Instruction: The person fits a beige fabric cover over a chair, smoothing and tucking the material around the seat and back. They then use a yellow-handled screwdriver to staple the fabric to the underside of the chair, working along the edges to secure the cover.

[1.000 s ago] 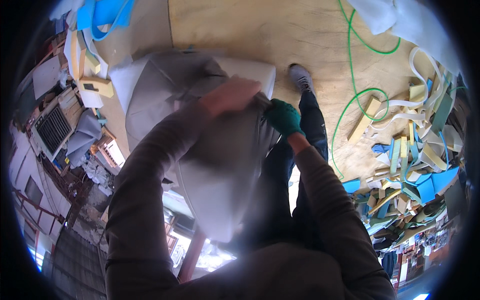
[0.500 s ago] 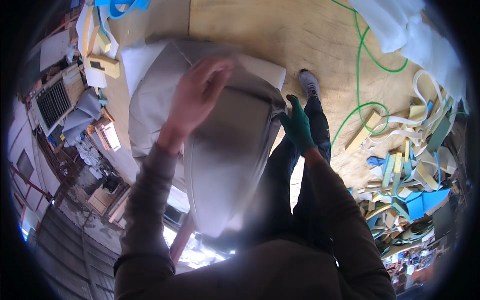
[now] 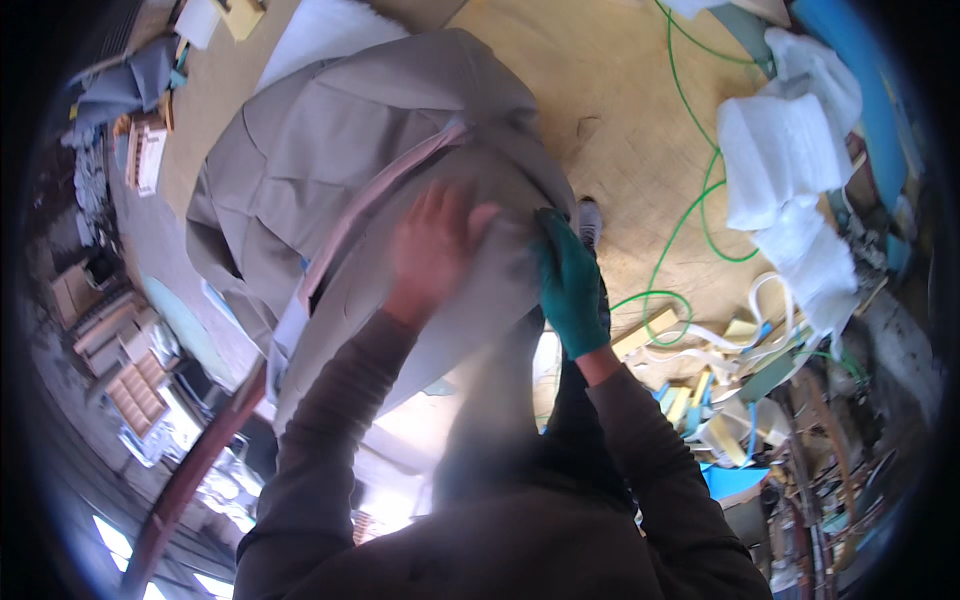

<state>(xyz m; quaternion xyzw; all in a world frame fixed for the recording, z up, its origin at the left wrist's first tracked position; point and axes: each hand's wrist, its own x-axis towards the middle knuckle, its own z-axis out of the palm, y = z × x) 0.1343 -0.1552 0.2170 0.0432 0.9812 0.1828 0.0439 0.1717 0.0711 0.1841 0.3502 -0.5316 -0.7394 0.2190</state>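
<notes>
A large grey cover, smooth like leatherette, lies in loose folds over a bulky, rounded padded piece in front of me. A pale pinkish strip runs along a fold or opening on its left part. My left hand, bare and blurred by motion, is over the taut grey surface with its fingers stretched and thumb apart. At the right edge of the cover, my right hand in a green glove grips the material. Its fingertips are partly hidden against the edge.
A tan board surface extends beyond the cover, with a green hose looping across it. White wadding lies at the right above a heap of foam offcuts. Left stand wooden pieces and a reddish bar.
My left hand has come down from the far part of the cover onto its middle. The cover has turned and shows the pinkish strip. My view has shifted, and the right hand stays at the edge.
</notes>
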